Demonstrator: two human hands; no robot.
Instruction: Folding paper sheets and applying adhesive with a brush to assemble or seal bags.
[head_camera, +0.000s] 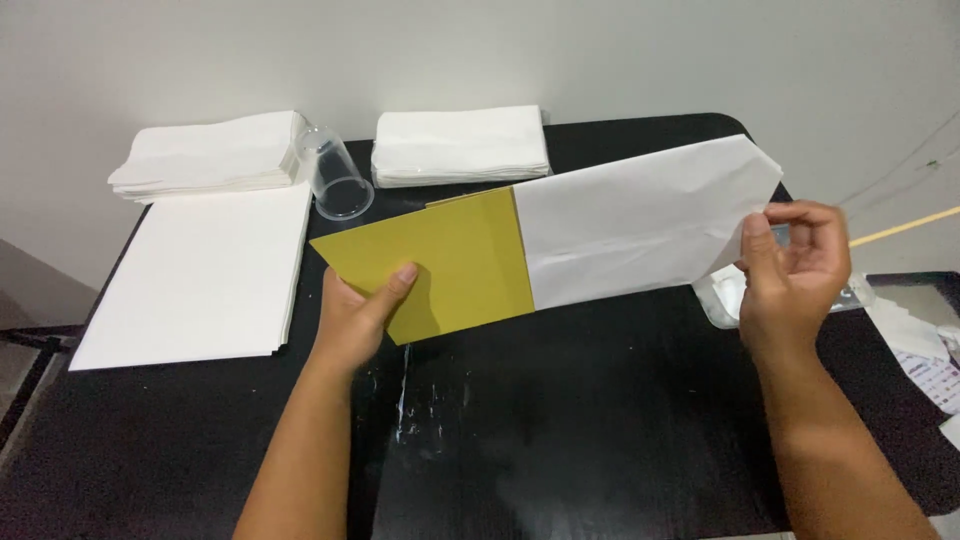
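A flat mustard-yellow card (450, 262) is held just above a black table (560, 430), tilted so its right edge rises. A long white paper sheet (640, 222) comes out from the card's right edge — whether it is tucked into the card or lies against it cannot be told — and stretches up and to the right, ending in a folded, angled corner.

The left hand (358, 318) grasps the card at its lower left edge, thumb pressed on the yellow face and fingers hidden beneath. The right hand (795, 270) pinches the far right end of the white sheet, thumb on top and fingers curled behind, so the card and sheet hang between the two hands, above the table's middle.

Beyond the card, at the back of the table, a clear plastic cup (335, 172) lies on its side. To its right sits a neat stack of folded white paper (460, 146); to its left, a second, looser stack of folded white paper (212, 155). In front of that, along the table's left side, lies a large flat pile of white sheets (195, 280). Under the right hand a clear plastic tray (722, 295) shows partly. At the far right edge lies a printed slip (935, 372), its small text too blurred to make out. White smears mark the dark tabletop near the person — between the forearms.
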